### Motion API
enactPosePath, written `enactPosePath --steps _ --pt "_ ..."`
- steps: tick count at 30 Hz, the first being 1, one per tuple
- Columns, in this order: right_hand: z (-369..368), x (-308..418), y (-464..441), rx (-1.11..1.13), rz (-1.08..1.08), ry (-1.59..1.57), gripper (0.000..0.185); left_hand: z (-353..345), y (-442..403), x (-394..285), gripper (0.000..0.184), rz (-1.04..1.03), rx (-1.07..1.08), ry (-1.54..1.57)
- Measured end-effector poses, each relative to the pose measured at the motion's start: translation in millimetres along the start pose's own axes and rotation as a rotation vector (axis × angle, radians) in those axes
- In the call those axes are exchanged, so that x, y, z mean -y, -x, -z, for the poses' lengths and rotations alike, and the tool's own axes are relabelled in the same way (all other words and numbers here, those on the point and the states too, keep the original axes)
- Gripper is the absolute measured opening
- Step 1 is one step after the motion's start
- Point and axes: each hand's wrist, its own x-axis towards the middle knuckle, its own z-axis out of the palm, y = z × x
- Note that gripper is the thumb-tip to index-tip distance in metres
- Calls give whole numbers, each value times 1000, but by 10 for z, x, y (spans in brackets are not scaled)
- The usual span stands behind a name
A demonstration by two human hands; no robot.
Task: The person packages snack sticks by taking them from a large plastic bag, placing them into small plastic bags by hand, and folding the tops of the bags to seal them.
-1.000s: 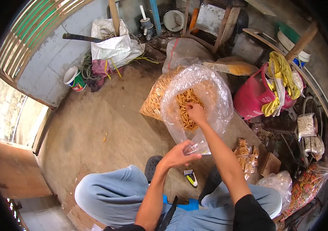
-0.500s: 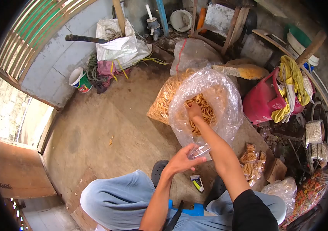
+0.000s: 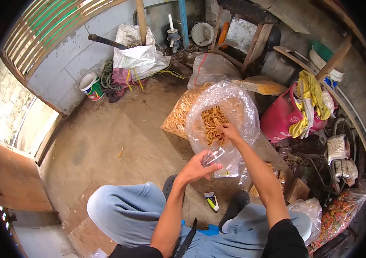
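My left hand is closed on a small clear plastic bag, holding it just in front of the large bag. Brown stick snacks fill the wide-open large clear plastic bag. Over its near right side, my right hand has its fingers pinched around a few snack sticks, partly hidden by the fingers. On the floor between my feet lies a small green and white stapler.
Small filled snack packs lie partly behind my right forearm. Beyond the large bag stands a dark pink tub with yellow cloth. A white sack and a small bucket are by the wall. Colourful snacks fill a bag at right.
My right hand has come up out of the snacks towards me, with sticks in its fingers. My left hand still holds the small bag, now a little closer to the large bag.
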Motion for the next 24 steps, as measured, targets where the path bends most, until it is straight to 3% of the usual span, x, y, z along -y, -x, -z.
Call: enactPosePath --steps 2,4,7,14,18,24 --pt "144 128 177 2 -5 55 21 -7 29 -47 57 51 43 -23" --pt "220 202 297 22 -179 -176 18 -52 51 -70 57 5 23 -46" --pt "205 231 457 41 -222 -342 18 -92 115 -101 55 -53 4 -50" --pt "-82 211 445 -157 -103 -172 25 -73 236 -183 57 -59 -13 -74" --pt "-106 285 425 -178 -50 -236 26 -58 270 -225 58 -53 8 -45" --pt "77 650 602 -191 -180 -274 33 -104 254 -266 58 -92 15 -39"
